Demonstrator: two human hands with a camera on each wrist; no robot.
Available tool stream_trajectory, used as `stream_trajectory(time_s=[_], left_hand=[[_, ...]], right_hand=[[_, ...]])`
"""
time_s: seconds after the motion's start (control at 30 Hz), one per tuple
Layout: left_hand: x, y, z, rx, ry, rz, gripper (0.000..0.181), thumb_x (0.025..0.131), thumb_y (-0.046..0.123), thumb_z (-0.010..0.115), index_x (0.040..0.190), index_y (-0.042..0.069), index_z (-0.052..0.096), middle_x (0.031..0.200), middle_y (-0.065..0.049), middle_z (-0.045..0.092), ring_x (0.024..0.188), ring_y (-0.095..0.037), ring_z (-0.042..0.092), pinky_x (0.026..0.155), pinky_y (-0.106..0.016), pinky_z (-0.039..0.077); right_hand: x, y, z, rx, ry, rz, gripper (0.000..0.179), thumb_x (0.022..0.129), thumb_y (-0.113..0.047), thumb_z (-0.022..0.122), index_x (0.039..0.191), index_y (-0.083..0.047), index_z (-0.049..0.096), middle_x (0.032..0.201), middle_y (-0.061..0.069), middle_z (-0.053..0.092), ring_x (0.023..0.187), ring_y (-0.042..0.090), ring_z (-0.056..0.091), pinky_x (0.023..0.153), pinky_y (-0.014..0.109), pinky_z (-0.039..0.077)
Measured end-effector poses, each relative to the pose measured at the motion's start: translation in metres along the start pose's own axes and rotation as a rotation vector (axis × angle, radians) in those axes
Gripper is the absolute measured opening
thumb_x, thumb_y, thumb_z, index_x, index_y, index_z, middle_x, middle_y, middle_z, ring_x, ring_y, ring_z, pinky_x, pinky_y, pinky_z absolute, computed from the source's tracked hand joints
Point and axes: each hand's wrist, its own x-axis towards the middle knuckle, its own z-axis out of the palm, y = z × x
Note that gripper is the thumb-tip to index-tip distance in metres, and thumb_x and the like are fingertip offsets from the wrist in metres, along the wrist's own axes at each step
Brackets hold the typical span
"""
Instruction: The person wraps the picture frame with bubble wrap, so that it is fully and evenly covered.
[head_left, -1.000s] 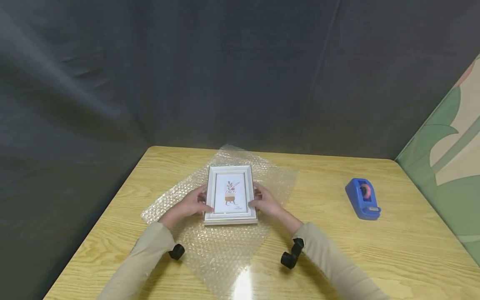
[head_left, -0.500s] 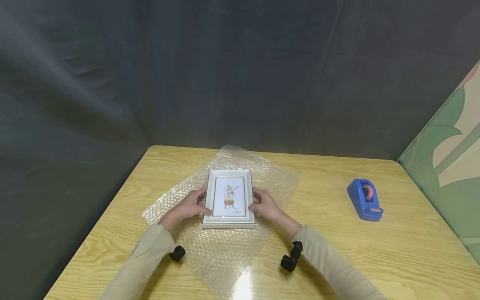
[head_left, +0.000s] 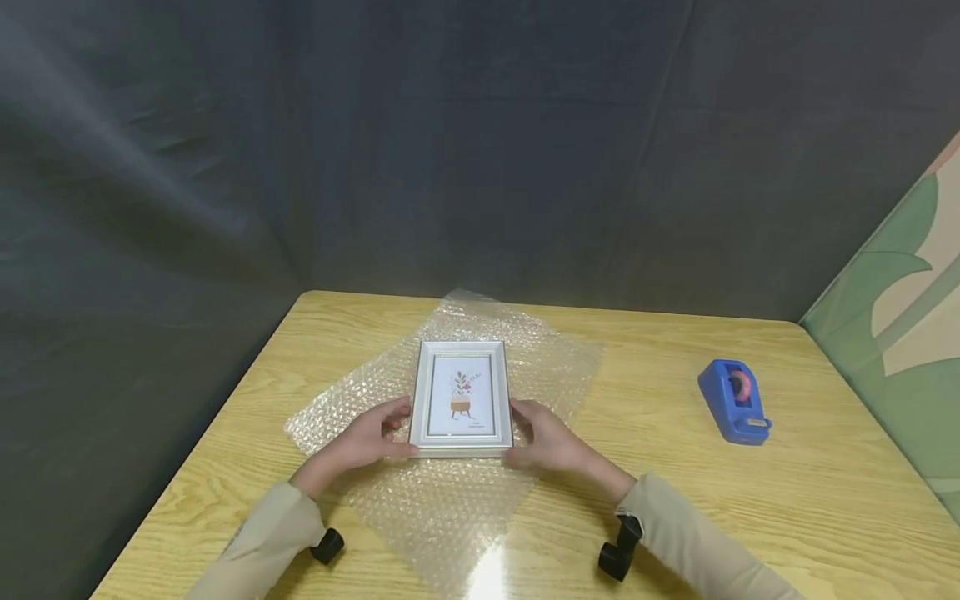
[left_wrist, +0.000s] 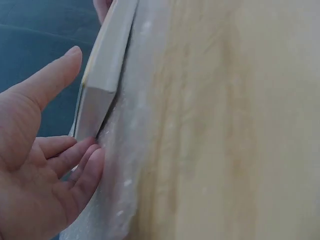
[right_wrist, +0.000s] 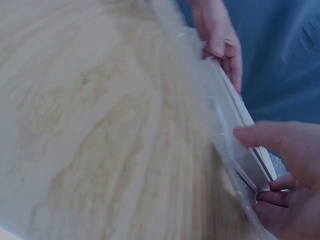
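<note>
A silver-white picture frame (head_left: pixel 462 396) with a potted-plant print lies face up on a sheet of clear bubble wrap (head_left: pixel 450 492). My left hand (head_left: pixel 363 437) is at its left side, fingertips against the edge. The left wrist view shows that thumb raised away from the frame and the fingers (left_wrist: pixel 82 160) loosely bent by its corner. At the right side is my right hand (head_left: pixel 551 439), its fingers near the lower right corner. In the right wrist view, the thumb and fingers (right_wrist: pixel 275 197) are spread around that corner without a firm grip.
A blue tape dispenser (head_left: pixel 733 402) with a pink roll stands on the wooden table (head_left: pixel 645 400), to the right. Dark cloth (head_left: pixel 480 150) hangs behind the table and on its left. A leaf-patterned panel (head_left: pixel 915 333) borders the right side.
The frame has come down slightly toward me and settled on the bubble wrap. Both hands have loosened, their thumbs sliding off its face, and the wrists have moved outward.
</note>
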Motion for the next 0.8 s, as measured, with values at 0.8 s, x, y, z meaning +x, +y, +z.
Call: stream_trajectory(time_s=[0.8], left_hand=[[0.01, 0.013, 0.004, 0.198, 0.025, -0.004, 0.087, 0.063, 0.032, 0.081, 0.137, 0.011, 0.041, 0.123, -0.014, 0.054, 0.104, -0.03, 0.054, 0.083, -0.041, 0.049]], right_hand=[[-0.004, -0.005, 0.004, -0.099, 0.097, 0.113, 0.079, 0.066, 0.0, 0.077, 0.133, 0.009, 0.037, 0.123, 0.026, 0.047, 0.11, 0.036, 0.047, 0.092, 0.047, 0.043]])
